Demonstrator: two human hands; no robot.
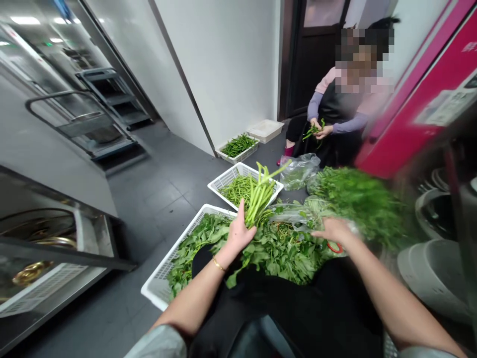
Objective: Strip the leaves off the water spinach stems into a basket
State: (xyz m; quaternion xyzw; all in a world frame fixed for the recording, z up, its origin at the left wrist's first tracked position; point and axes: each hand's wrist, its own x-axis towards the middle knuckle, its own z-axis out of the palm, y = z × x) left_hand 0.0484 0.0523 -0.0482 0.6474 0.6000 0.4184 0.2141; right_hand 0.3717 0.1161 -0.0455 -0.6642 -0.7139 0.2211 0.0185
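Note:
My left hand (pixel 240 233) is closed around a bunch of leafy greens (pixel 260 194), its thick pale stems pointing up and away. Loose leafy greens (pixel 286 258) lie heaped just beyond my lap, under and between both hands. On the right, my right hand (pixel 337 231) hovers at the edge of this heap with fingers apart, beside clear plastic and a red ring. More leaves fill a white basket (pixel 151 287) to the left. Behind the held bunch, another white basket (pixel 220 185) contains thin green stalks or beans (pixel 238 190).
Feathery greens (pixel 357 199) and a clear plastic bag (pixel 301 170) lie ahead right. Farther off are a basket of green peppers (pixel 238 145) and a white tray (pixel 266 130). A seated co-worker (pixel 337 107) handles green stems. A metal rack (pixel 112 258) and trolley (pixel 97 127) stand left.

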